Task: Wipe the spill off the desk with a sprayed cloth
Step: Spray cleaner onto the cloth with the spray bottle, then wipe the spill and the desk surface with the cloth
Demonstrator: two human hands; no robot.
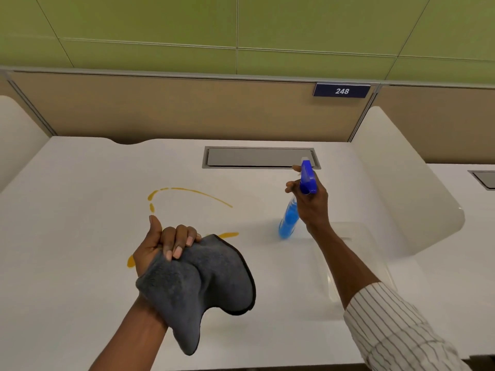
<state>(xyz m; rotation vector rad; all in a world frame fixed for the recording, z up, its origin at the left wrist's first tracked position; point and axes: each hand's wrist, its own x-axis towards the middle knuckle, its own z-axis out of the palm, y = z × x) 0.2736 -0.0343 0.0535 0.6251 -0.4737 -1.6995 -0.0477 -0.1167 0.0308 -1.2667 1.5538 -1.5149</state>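
Note:
A yellow-orange spill (187, 192) arcs in thin streaks across the middle of the white desk (80, 204), with more blobs partly hidden behind my left hand. My left hand (163, 243) is shut on a dark grey cloth (201, 285), held bunched above the desk's near half. To the right, my right hand (312, 202) grips the neck of a blue spray bottle (290, 220). The bottle is tilted, its base close to the desk, its dark blue trigger head pointing away from me.
A grey cable hatch (259, 157) is set into the desk's back. White side dividers (401, 183) stand on both sides and a tan partition with a "248" sign (342, 91) runs behind. A clear tray (356, 263) lies under my right forearm.

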